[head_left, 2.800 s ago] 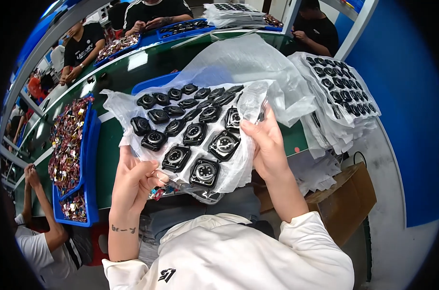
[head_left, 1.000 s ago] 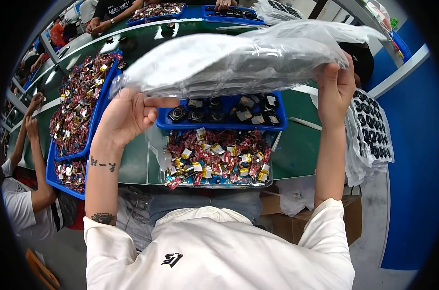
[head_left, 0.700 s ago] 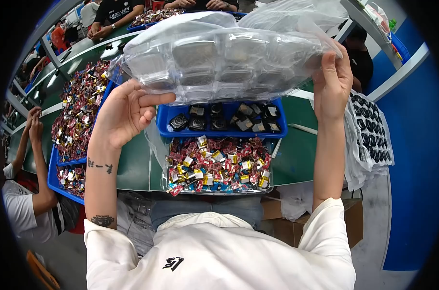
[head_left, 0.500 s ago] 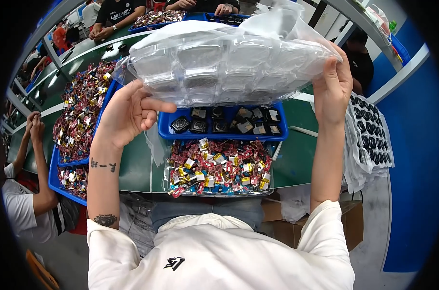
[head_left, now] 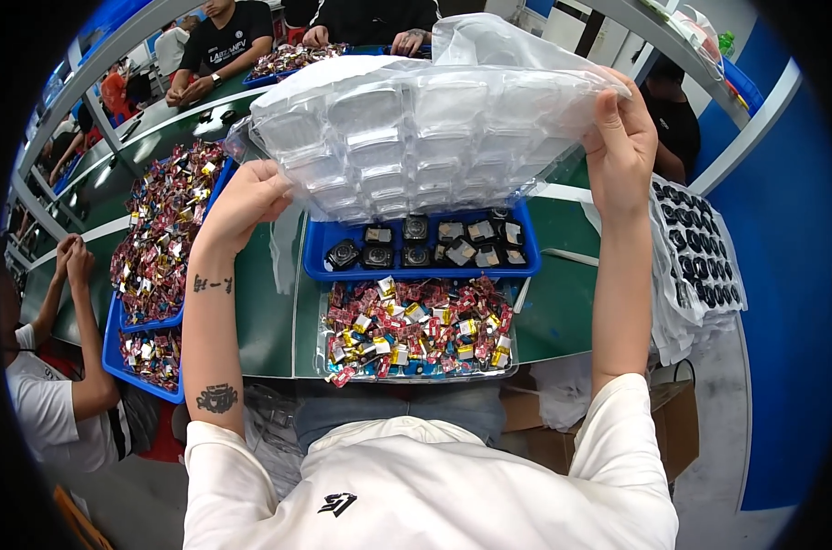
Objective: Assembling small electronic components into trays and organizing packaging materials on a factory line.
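Between my hands a clear plastic blister tray [head_left: 411, 137], with rows of square pockets, is held up and tilted over the table. A thin white sheet [head_left: 498, 41] lies along its far side. The fingers of my left hand [head_left: 251, 197] pinch the tray's near left corner. My right hand [head_left: 622, 133] grips the right edge, thumb on the near face. Below is a blue tray [head_left: 343, 268] holding several black square parts [head_left: 416, 243]; the blister tray hides its far end. Nearer me sits a clear tray [head_left: 434, 374] heaped with small red circuit boards with silver and yellow pieces [head_left: 416, 321].
Blue bins [head_left: 123, 353] piled with similar boards [head_left: 164, 229] stand at left. To the right, blister trays filled with black parts [head_left: 700, 243] are stacked with white sheets. Other people's hands [head_left: 411, 41] rest across the green table [head_left: 265, 321]. A cardboard box [head_left: 673, 426] stands lower right.
My left hand has closed from loose, partly spread fingers onto the blister tray's corner. The blister tray has tipped, showing more of its pockets. My right hand keeps its grip.
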### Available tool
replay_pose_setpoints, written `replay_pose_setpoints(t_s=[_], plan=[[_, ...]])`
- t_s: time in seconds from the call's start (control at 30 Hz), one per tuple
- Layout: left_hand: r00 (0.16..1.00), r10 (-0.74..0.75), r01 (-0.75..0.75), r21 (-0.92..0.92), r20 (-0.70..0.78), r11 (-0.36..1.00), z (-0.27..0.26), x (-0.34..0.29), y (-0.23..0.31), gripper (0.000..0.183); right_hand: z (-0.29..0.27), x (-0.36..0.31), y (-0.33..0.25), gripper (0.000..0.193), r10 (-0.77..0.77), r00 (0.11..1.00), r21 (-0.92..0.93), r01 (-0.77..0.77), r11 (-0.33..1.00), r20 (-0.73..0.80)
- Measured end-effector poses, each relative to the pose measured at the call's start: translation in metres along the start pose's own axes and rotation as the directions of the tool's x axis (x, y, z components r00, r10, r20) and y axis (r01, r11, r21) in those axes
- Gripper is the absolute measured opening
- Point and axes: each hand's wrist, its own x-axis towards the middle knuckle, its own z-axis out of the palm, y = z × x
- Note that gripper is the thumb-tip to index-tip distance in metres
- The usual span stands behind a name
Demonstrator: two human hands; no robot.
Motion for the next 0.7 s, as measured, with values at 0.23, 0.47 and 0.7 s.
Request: replay_pose_setpoints(t_s=[0.23,0.47,0.7], plan=[[0.939,0.340,-0.342,0.211,0.046,0.916,-0.002,0.044,0.041,0.050,-0.015,0.044,-0.011,0.041,-0.109,0.988,-0.072,0.117,0.991,0.112],[0.872,0.464,-0.478,0.064,0.154,0.876,0.050,0.052,0.091,0.046,-0.003,0.055,-0.033,0.042,0.034,0.952,-0.013,-0.032,0.999,0.305],[0.810,0.453,-0.384,-0.247,0.372,0.890,0.049,0.080,0.097,0.043,-0.026,0.028,-0.070,0.052,0.014,0.992,-0.121,0.001,0.993,0.124]])
